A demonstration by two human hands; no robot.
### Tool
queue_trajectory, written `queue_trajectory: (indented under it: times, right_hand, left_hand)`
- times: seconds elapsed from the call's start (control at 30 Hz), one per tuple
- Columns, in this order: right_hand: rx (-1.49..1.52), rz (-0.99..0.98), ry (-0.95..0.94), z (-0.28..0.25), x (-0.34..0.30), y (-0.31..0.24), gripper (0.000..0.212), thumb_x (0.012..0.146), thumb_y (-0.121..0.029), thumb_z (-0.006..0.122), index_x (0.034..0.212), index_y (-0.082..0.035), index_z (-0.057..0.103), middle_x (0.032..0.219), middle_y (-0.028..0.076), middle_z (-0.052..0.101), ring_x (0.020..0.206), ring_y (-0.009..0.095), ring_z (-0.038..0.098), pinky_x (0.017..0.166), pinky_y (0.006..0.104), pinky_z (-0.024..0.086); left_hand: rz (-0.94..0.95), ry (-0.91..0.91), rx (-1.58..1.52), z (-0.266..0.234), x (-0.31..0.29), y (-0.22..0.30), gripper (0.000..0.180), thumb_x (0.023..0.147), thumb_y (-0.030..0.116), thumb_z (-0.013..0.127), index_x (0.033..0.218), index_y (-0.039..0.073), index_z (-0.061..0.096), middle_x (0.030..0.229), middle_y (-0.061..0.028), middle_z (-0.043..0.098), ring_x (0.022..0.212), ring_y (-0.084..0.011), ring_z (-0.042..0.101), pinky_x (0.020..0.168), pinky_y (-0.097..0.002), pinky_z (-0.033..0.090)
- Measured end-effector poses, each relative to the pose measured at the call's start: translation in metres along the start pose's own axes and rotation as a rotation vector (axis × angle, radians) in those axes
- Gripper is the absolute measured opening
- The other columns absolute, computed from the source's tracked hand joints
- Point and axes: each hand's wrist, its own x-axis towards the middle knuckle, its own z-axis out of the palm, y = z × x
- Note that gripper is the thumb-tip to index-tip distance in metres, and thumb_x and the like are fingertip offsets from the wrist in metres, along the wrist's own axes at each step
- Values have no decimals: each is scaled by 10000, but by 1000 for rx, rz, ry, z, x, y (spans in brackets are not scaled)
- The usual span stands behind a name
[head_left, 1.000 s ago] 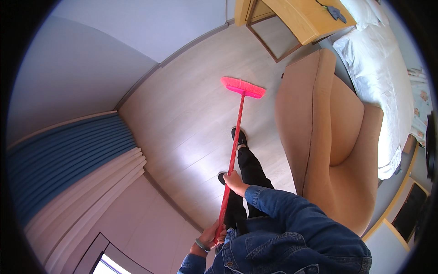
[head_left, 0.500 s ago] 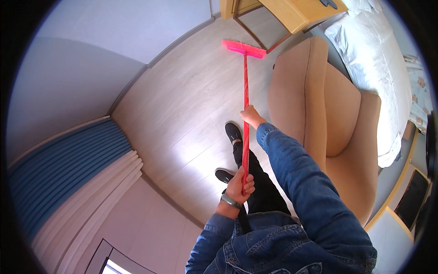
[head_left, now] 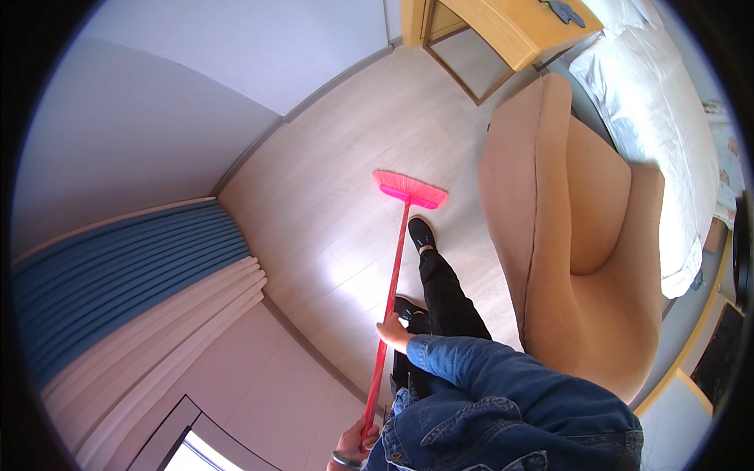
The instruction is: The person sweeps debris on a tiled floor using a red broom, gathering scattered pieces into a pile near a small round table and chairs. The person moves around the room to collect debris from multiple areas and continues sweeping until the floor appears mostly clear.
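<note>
A broom [head_left: 398, 263] with a red handle and a pink bristled head slants across the middle of the view, its head on the light wood-look floor [head_left: 314, 149] just beyond my front shoe. My right hand [head_left: 395, 333] is closed round the handle about midway along. Lower down, by the end of the handle, my left hand [head_left: 355, 441] is wrapped round it too, with a band on that wrist. Part of the left hand is cut off by the dark rim of the picture.
A tan armchair [head_left: 522, 220] stands close on the right, beside a bed with white bedding [head_left: 652, 133]. At the far end is a wooden desk [head_left: 503, 31] with a framed panel below it. Blue and white curtains [head_left: 126, 267] hang at the left along the wall.
Both hands have drawn the broom back toward me and slightly left. Its head has come away from the desk to near my shoes. My feet have shifted a little.
</note>
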Motion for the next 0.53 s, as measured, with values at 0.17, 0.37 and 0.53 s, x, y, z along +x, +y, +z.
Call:
queue_trajectory:
  times: [0.17,0.37,0.53]
  right_hand:
    - [-9,28,-24,-20,13,-17,652,846,-281,590,1199,185,301,1105,385,547,1061,456,583,937,468,458]
    - [24,-26,139,-107,100,-90,540,848,-264,628,1140,126,397,1044,338,596,1019,439,604,859,452,497]
    - [377,-149,259,-198,158,-189,333,851,-290,668,891,21,556,725,131,648,617,218,637,570,359,515]
  left_hand:
    - [25,-157,19,12,4,11,280,1032,350,396,1119,93,467,665,-24,436,460,-96,379,405,-208,310]
    - [-38,-434,13,103,55,64,277,1038,355,381,1260,228,489,635,6,428,457,-77,353,412,-214,309]
    - [129,-436,116,225,77,129,321,1035,379,386,1263,163,448,630,8,443,423,-85,353,379,-222,294]
